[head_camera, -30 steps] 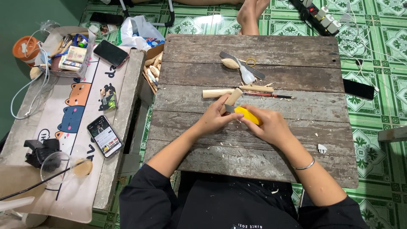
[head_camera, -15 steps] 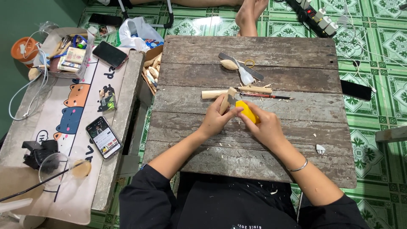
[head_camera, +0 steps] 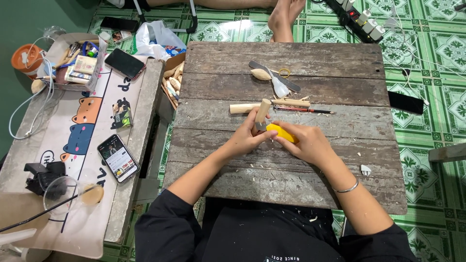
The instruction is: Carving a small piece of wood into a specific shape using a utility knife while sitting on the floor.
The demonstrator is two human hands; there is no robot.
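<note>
Our left hand (head_camera: 245, 138) grips the short wooden stick (head_camera: 262, 112) upright over the worktop (head_camera: 291, 58), right hand (head_camera: 308, 143) wraps the yellow-handled knife (head_camera: 281, 132). Both thumbs sit close, so 1 slip could probably nick us.

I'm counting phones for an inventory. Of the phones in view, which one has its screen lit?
The phone on the cat-print mat, nearest the person's left elbow: its screen shows a bright picture. The phone by the cluttered box and the phone on the floor are dark.

Phones – four: one (head_camera: 124, 63), two (head_camera: 118, 158), three (head_camera: 120, 24), four (head_camera: 406, 102); hands – two: left (head_camera: 246, 137), right (head_camera: 305, 143).
</note>
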